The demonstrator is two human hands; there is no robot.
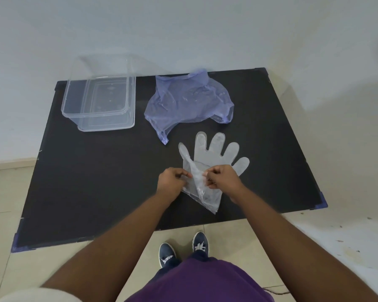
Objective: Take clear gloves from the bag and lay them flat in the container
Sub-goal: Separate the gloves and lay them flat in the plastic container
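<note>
A clear plastic glove (216, 153) lies on the black table (96, 182), fingers spread and pointing away from me. My left hand (171, 182) and my right hand (222, 178) both pinch the crumpled clear plastic at its cuff end (200, 188), which is lifted and twisted; whether this is one glove or two stuck together I cannot tell. A pale purple plastic bag (188, 101) lies crumpled behind the glove, holding more clear plastic inside. The clear rectangular container (100, 101) stands at the far left of the table with nothing in it.
The container's clear lid (105, 125) seems to lie under it. The table's near edge is close to my feet (183, 249). A pale wall rises behind the table, with tiled floor around it.
</note>
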